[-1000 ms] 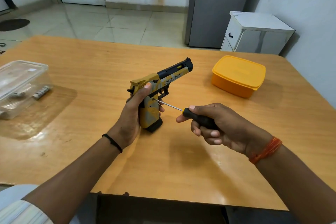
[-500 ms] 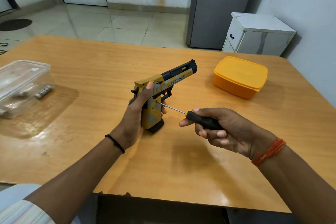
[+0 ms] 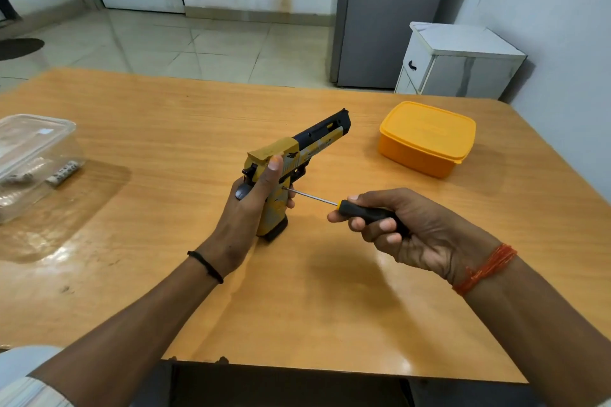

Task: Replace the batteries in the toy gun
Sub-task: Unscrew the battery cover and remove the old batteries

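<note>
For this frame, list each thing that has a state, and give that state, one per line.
toy gun: held upright, its base on the table
left hand: grips the gun's grip
screwdriver: tip against the gun's grip
right hand: grips the screwdriver handle
orange container: lid on
clear container: lid on, batteries inside

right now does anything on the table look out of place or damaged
Nothing stands out. The left hand holds the toy gun upright on the table, the right hand holds the screwdriver tip at its grip, and the orange container sits closed.
</note>
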